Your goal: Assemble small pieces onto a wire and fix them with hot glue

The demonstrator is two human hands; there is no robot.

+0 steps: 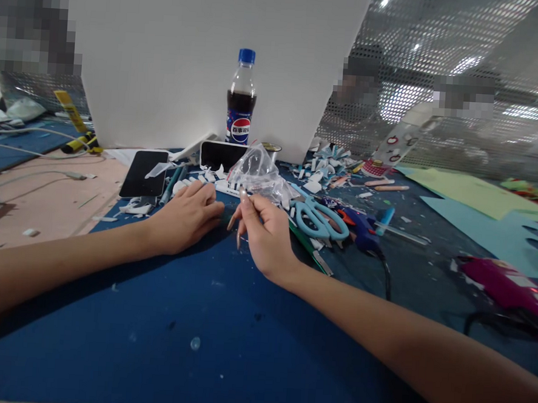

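- Resting on the blue mat (173,354), the left hand (188,218) lay palm down with its fingers curled under; their tips were hidden, so I could not tell whether they had hold of anything.
- The right hand (271,238) was turned partly on its side just across from it, its fingers loosely bent and parted at the tips, and nothing could be seen in their grip.
- A narrow gap separated the two hands.
- White scraps (209,175) lay just beyond the left knuckles, and a white strip (228,189) with dark marks lay between and beyond the hands.
- The clear plastic bag (261,172) sat crumpled just behind the right hand; whether they touched was unclear.
- Pale blue scissors (316,221) lay to the right of that hand, over a green strip (312,247), with a blue glue gun (365,232) beside them.
- A dark-screened phone (144,172) lay left of the white scraps.
- A cola bottle (241,111) with a blue cap stood upright behind the bag, in front of a white panel (168,55).
- A magenta tool (505,286) lay at the far right, near a light blue sheet (481,230).
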